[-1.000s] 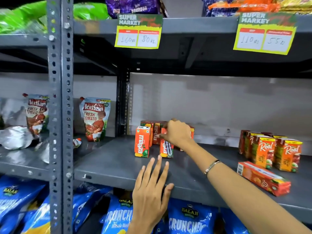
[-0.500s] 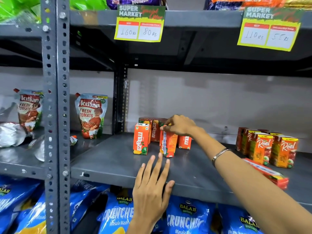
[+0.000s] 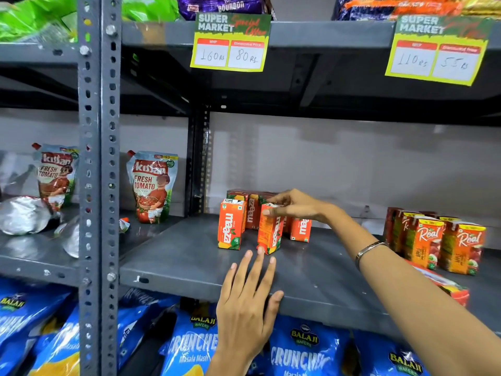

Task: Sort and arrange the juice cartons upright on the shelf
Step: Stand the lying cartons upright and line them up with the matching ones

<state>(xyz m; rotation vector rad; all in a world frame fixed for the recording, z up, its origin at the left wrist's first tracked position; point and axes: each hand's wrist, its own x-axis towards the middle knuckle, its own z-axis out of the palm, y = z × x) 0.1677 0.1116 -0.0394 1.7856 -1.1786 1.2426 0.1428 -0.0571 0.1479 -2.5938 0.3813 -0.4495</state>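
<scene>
Landmark: grey metal shelf [image 3: 176, 264], middle tier.

Right hand [image 3: 301, 206] pinches the top of a small orange Maaza carton [image 3: 269, 232] between thumb and fingertips; the carton is tilted slightly, near the shelf's front-left area, beside an upright orange Maaza carton [image 3: 230, 226]. More Maaza cartons [image 3: 301, 229] stand behind it.

Left hand [image 3: 246, 308] lies flat on the shelf's front edge, fingers spread, holding nothing.

Toward the shelf's right: orange-and-green Real apple cartons [image 3: 444, 245] upright; one red carton [image 3: 447, 289] lies on its side, apparently unsorted. Roughly mid-task.
</scene>
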